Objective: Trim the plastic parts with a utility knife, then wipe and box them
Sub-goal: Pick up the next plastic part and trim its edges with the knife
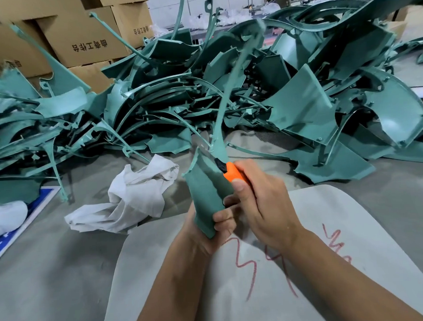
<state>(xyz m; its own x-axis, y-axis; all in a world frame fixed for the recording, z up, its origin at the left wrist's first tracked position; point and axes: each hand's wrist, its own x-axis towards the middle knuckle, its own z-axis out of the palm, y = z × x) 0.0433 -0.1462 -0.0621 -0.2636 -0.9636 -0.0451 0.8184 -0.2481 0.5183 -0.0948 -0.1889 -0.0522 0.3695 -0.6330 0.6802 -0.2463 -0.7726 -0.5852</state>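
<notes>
Left hand (218,223) grips teal part (207,192) upright above tabletop (65,276); right hand (261,206) grips orange knife (234,174), tip at edge. Shallow strokes, blade away from thumb (upper strip blurred).

I see a grey felt-covered table (53,276) — on it a heap of teal plastic parts (226,87), a crumpled white cloth (129,200), a pale sheet (329,228) scrawled in red, and a blue-edged sign (26,217) at the left edge.
</notes>
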